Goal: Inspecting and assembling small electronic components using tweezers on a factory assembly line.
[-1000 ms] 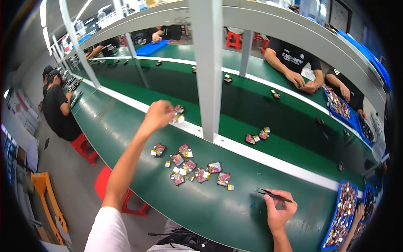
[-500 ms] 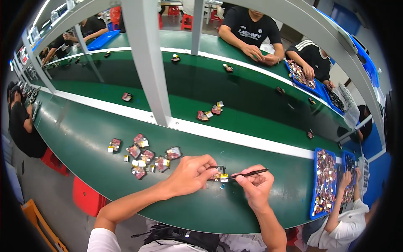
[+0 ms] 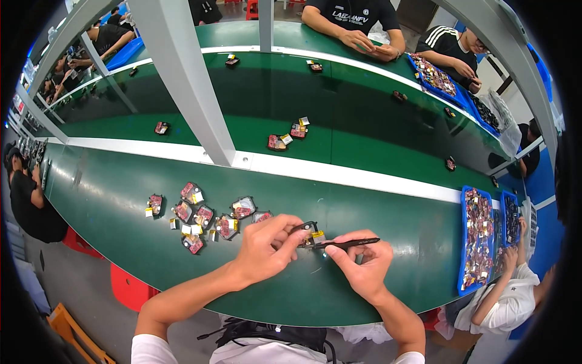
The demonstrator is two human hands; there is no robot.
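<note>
My left hand (image 3: 267, 250) pinches a small electronic assembly between thumb and fingers. This assembly (image 3: 316, 233) has a black frame and a yellow-and-silver block hanging from it, held just above the bench. Closed around a pair of black tweezers (image 3: 357, 242), my right hand (image 3: 365, 267) keeps their thin tip against the lower side of the frame. Fingers and tweezers partly hide the assembly's inside. Several similar assemblies (image 3: 204, 215), black-edged with reddish boards and small silver-yellow blocks, lie in a loose group left of my left hand.
A green bench (image 3: 260, 297) curves in front of me. Beyond its white rail (image 3: 339, 176) runs a green conveyor (image 3: 224, 91) carrying scattered assemblies. A metal post (image 3: 188, 79) rises at the rail. Right of me stands a filled blue tray (image 3: 462, 267), near a co-worker's arms (image 3: 506, 273).
The view has shifted, so the bench and conveyor sit higher in it. My left hand has tilted the assembly, and the tweezers now lie flatter with their tip at its lower edge.
</note>
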